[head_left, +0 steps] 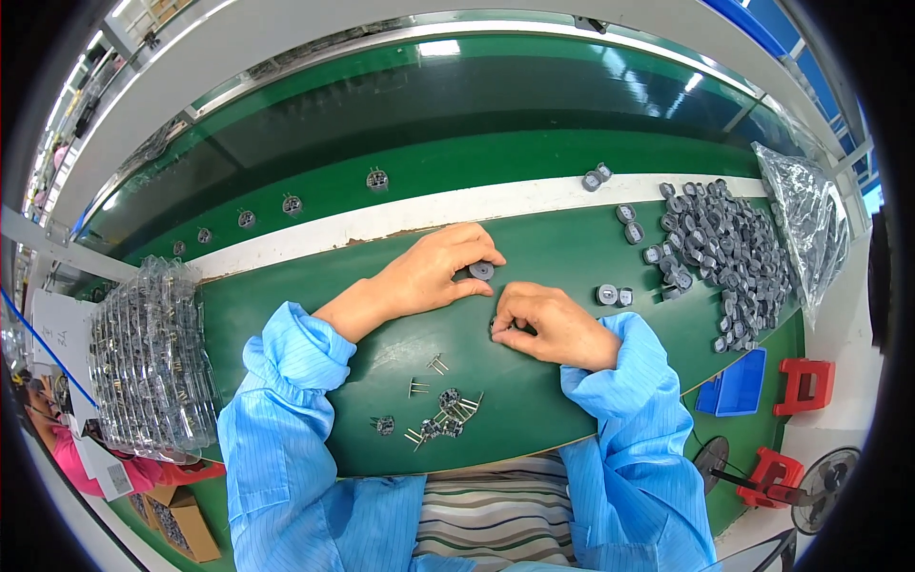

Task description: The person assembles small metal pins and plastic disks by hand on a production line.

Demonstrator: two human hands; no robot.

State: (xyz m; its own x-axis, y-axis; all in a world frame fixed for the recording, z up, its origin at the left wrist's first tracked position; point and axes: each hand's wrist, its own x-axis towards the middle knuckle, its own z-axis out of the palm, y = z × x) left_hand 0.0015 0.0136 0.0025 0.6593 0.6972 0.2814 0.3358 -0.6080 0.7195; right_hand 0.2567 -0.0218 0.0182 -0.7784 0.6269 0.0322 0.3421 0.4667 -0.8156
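Over the middle of the green worktop (286, 381), my left hand (424, 274) pinches a round grey plastic cap (481, 271) between thumb and fingers. Just to its right, my right hand (553, 324) is closed, thumb against fingertips. A small dark bit shows at those fingertips, too hidden to name. Nearer my body lie round dark parts with metal pins (450, 424), in a loose cluster. One more round pinned part (384, 425) sits left of them. Loose metal pins (417, 387) rest between this cluster and my hands.
A heap of grey caps (729, 248) covers the right side, with a clear plastic bag (810, 224) beyond. Stacked clear trays (152, 357) stand at left. A green conveyor (496, 157) behind carries spaced pinned parts (377, 179). Right and below are a blue bin (732, 383) and red stool (805, 386).
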